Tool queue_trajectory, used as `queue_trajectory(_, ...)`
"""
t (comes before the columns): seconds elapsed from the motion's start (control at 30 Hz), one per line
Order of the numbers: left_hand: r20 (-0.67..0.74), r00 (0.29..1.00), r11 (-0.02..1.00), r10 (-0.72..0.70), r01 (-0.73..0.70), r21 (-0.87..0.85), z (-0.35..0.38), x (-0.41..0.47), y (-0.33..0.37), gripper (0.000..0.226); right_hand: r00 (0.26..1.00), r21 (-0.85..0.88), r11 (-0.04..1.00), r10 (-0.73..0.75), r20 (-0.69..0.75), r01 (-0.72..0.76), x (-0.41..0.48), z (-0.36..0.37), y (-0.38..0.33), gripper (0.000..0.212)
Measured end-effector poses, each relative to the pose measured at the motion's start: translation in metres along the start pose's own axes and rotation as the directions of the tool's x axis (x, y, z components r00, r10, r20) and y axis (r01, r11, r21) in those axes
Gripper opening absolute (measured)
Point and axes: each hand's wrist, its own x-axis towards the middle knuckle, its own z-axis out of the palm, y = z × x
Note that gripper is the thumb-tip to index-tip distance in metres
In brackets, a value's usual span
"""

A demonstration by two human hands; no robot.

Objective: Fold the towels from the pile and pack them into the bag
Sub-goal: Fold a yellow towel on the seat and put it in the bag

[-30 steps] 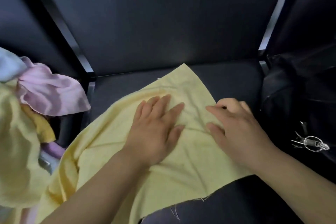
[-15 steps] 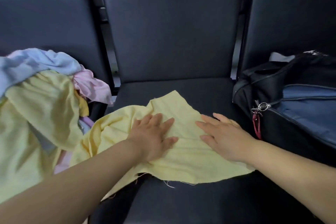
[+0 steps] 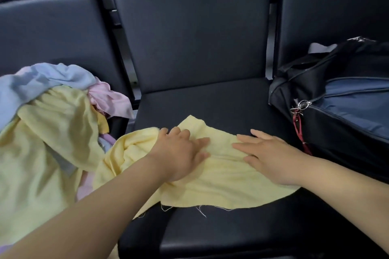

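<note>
A pale yellow towel (image 3: 221, 183) lies spread on the middle dark seat (image 3: 210, 101), its left part bunched and trailing toward the pile. My left hand (image 3: 181, 151) presses flat on the towel's left half, fingers straight. My right hand (image 3: 267, 157) rests flat on its right half, fingers pointing left. A pile of towels (image 3: 46, 128) in yellow, light blue and pink fills the left seat. A black and blue bag (image 3: 345, 107) sits on the right seat, with a zip along its side and a red strap hanging from a metal ring.
Dark padded seat backs (image 3: 189, 27) rise behind all three seats, with black metal frame bars between them. The front part of the middle seat (image 3: 221, 233) shows bare cushion. Loose threads hang from the towel's front edge.
The view has lifted and pulled back, bringing the seat backs, the pile and the bag into sight. Both hands stay flat on the yellow towel, which looks more bunched at its left side.
</note>
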Motion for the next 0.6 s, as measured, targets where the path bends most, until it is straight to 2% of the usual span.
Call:
queue_trajectory(0.1, -0.106, 0.982, 0.985, 0.155, -0.162, -0.064, 0.011, 0.01, -0.013, 0.062, 0.998, 0.001, 0.999, -0.047, 0.035, 0.047, 0.005, -0.008, 0.008, 0.048)
queue_trajectory(0.2, -0.133, 0.96, 0.947, 0.247, -0.268, -0.176, 0.017, 0.017, -0.017, 0.058, 0.995, -0.015, 0.997, -0.078, 0.064, 0.079, 0.011, -0.012, 0.013, 0.048)
queue_trajectory(0.33, -0.12, 0.966, 0.957, 0.227, -0.245, -0.159, 0.01, 0.022, -0.022, 0.059, 0.995, 0.048, 0.996, -0.076, 0.058, 0.074, 0.02, -0.017, 0.011, 0.046)
queue_trajectory(0.43, -0.086, 0.974, 0.94, 0.209, -0.224, -0.258, 0.006, 0.024, -0.028, 0.056, 0.997, 0.083, 0.994, -0.074, 0.012, 0.072, 0.024, -0.013, 0.009, 0.046)
queue_trajectory(0.5, -0.049, 0.984, 0.922, 0.17, -0.177, -0.345, 0.004, 0.026, -0.033, 0.047, 0.997, 0.08, 0.994, -0.068, -0.043, 0.072, 0.025, -0.008, 0.009, 0.045)
queue_trajectory(0.6, -0.027, 0.991, 0.92, 0.133, -0.134, -0.367, 0.003, 0.026, -0.036, 0.038, 0.991, 0.065, 0.996, -0.053, -0.126, 0.062, 0.029, -0.001, 0.008, 0.045)
